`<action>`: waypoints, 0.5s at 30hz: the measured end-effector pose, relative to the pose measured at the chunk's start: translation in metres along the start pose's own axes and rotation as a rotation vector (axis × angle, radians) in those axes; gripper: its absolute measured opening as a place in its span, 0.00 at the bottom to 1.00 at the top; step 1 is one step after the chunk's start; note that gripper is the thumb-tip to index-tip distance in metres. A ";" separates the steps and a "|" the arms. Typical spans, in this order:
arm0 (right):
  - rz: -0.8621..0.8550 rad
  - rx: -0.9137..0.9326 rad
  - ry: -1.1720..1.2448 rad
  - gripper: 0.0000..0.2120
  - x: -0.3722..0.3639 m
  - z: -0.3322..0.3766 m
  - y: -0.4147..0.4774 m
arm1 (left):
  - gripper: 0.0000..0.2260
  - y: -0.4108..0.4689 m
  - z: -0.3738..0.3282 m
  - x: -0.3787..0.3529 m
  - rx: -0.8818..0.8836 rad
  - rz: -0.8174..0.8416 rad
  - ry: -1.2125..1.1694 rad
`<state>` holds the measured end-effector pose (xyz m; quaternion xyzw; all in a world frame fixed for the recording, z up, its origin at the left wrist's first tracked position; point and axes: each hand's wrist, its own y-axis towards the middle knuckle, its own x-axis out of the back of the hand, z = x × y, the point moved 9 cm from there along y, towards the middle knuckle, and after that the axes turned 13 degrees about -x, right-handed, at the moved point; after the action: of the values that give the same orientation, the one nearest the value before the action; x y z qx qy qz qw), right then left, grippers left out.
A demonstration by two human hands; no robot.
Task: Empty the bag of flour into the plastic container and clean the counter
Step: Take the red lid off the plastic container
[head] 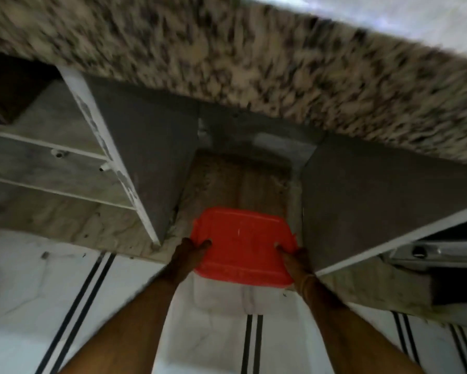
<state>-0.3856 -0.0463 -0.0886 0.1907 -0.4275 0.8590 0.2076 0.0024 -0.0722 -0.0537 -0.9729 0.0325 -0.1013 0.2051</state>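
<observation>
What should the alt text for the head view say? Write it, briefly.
Two bare hands, left hand and right hand, grip a red rectangular plastic lid or container at an open cabinet under a speckled granite counter. The picture is blurred.

The plastic container (241, 245) is topped by a bright red, rounded-rectangular lid, seen from above and lying level. It sits low at the mouth of an open cabinet, below the speckled tabletop (254, 55), its near edge out over the white floor. The picture is blurred; its walls and contents cannot be made out.
</observation>
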 end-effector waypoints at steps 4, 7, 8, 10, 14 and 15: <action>-0.035 0.013 0.102 0.49 0.046 0.045 -0.160 | 0.43 -0.099 -0.104 0.037 0.018 -0.076 0.025; -0.007 -0.018 0.158 0.32 0.084 0.091 -0.281 | 0.22 -0.176 -0.186 0.063 0.028 -0.145 0.029; -0.012 -0.002 0.179 0.28 0.096 0.101 -0.306 | 0.18 -0.197 -0.207 0.073 0.015 -0.171 0.038; -0.019 0.027 0.170 0.25 0.124 0.123 -0.365 | 0.23 -0.243 -0.252 0.098 -0.028 -0.200 0.080; 0.026 0.024 0.127 0.31 0.178 0.146 -0.469 | 0.28 -0.336 -0.330 0.135 -0.045 -0.238 0.202; 0.033 0.029 0.111 0.29 0.192 0.157 -0.500 | 0.25 -0.360 -0.353 0.144 -0.027 -0.252 0.225</action>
<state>-0.2639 0.1374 0.4246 0.1386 -0.4060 0.8775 0.2142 0.0765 0.1031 0.4351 -0.9545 -0.0655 -0.2342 0.1729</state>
